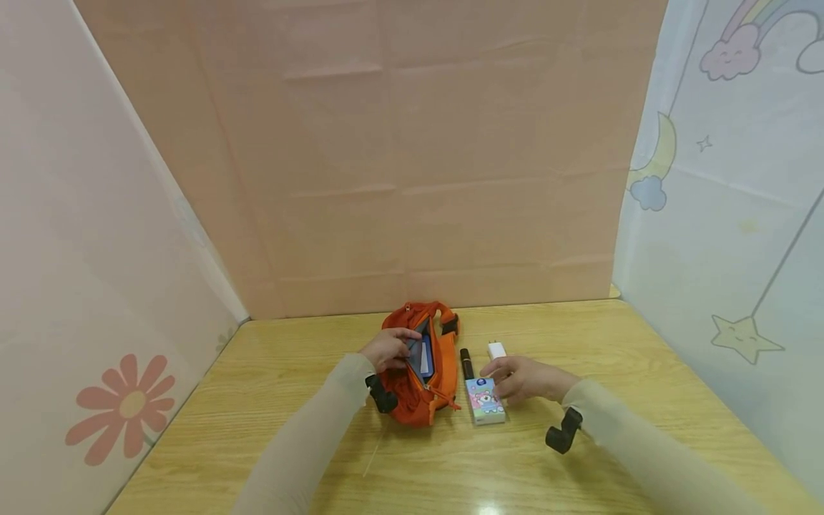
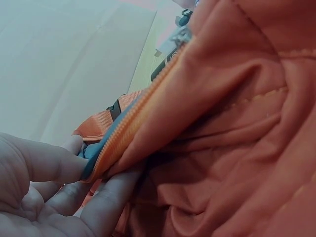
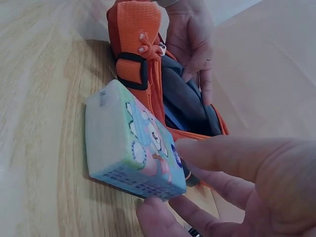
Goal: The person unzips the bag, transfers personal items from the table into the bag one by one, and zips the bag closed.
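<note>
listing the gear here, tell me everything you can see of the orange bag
The orange bag looks like soft, creased fabric, with a webbing strap, black buckles and an orange zip. It rests on the wooden table, unzipped, showing a grey lining and something blue inside. The left hand pinches the edge of the opening. Whether other things lie deeper inside can't be seen.

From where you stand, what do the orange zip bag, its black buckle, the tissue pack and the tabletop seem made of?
Orange zip bag: probably nylon or polyester, given its soft creases and stitched seams.
Black buckle: likely moulded plastic, dark and smooth-looking.
Tissue pack: seemingly printed plastic film around white paper.
Tabletop: glossy wood grain; solid wood or laminate, I can't tell.
</note>
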The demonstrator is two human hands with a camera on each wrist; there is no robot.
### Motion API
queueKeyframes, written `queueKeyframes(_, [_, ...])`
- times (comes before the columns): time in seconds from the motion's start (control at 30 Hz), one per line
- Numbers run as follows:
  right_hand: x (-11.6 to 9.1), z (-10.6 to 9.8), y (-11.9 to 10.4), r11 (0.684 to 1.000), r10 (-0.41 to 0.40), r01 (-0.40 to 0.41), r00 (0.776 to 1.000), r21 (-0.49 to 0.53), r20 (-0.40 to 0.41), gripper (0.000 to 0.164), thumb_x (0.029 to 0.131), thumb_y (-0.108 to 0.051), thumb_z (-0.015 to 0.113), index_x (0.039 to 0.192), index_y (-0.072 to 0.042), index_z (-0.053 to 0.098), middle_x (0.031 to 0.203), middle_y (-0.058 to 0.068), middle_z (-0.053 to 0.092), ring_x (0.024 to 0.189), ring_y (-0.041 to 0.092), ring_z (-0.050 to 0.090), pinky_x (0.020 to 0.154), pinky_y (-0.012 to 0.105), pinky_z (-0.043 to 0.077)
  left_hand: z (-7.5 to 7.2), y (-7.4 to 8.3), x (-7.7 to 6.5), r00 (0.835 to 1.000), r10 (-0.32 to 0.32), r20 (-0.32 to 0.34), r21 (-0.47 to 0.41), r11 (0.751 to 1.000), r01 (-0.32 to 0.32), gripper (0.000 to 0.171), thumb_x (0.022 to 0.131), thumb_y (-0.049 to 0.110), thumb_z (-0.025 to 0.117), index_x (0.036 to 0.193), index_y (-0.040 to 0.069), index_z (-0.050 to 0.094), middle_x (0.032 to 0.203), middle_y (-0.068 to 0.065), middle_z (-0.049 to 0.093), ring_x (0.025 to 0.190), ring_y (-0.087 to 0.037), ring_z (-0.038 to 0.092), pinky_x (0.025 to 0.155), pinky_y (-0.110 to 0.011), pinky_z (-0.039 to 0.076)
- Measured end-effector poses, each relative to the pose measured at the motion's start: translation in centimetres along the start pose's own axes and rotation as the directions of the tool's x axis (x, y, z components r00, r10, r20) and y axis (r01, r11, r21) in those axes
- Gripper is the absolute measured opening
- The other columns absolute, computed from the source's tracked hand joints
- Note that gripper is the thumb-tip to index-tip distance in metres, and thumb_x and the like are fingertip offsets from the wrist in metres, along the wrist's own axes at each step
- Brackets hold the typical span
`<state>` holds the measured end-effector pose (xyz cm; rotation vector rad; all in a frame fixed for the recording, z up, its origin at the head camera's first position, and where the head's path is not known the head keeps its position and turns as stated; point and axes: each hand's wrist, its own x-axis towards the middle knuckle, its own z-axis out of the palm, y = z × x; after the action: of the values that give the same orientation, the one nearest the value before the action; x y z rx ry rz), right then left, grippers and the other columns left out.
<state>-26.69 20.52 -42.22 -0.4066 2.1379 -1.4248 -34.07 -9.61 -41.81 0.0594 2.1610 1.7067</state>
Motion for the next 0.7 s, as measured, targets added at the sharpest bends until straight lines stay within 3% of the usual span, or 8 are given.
queueKeyframes(0.4, [0.2,0.8,-0.1,0.998,-0.014,0.012,1.0,-0.064,-0.021,0.038,0.086,-0.007,0.069,0.121,0.002,0.058,0.113,0.017,0.056,0.09,0.019,0.059,0.076,0.039,0.053,0.1,0.2,-0.1,1.0,-0.005,-0.007,0.005,1.0,0.005,0.044,0.087,-0.013,0.05,0.126,0.004,0.061,0.098,-0.008,0.05,0.078,-0.02,0.05,0.064,-0.032,0.049])
queueKeyframes(0.57, [0.2,1.2,0.0,0.989,-0.004,-0.007,0.997,-0.147,-0.077,0.036,0.082,-0.011,0.075,0.115,-0.004,0.061,0.118,0.017,0.055,0.096,0.022,0.054,0.073,0.038,0.052,0.1,0.2,-0.1,1.0,-0.013,-0.007,0.005,1.0,0.013,0.044,0.088,-0.012,0.05,0.126,0.006,0.062,0.1,-0.009,0.052,0.078,-0.02,0.052,0.064,-0.031,0.05])
queueKeyframes(0.7, [0.3,1.6,0.1,0.985,0.014,-0.034,0.993,-0.17,-0.113,0.035,0.08,-0.009,0.077,0.111,-0.009,0.062,0.123,0.018,0.052,0.091,0.023,0.052,0.067,0.035,0.05,0.2,0.1,0.0,1.0,-0.017,-0.004,0.004,1.0,0.017,0.045,0.087,-0.012,0.05,0.126,0.006,0.062,0.1,-0.008,0.053,0.077,-0.019,0.052,0.064,-0.031,0.05])
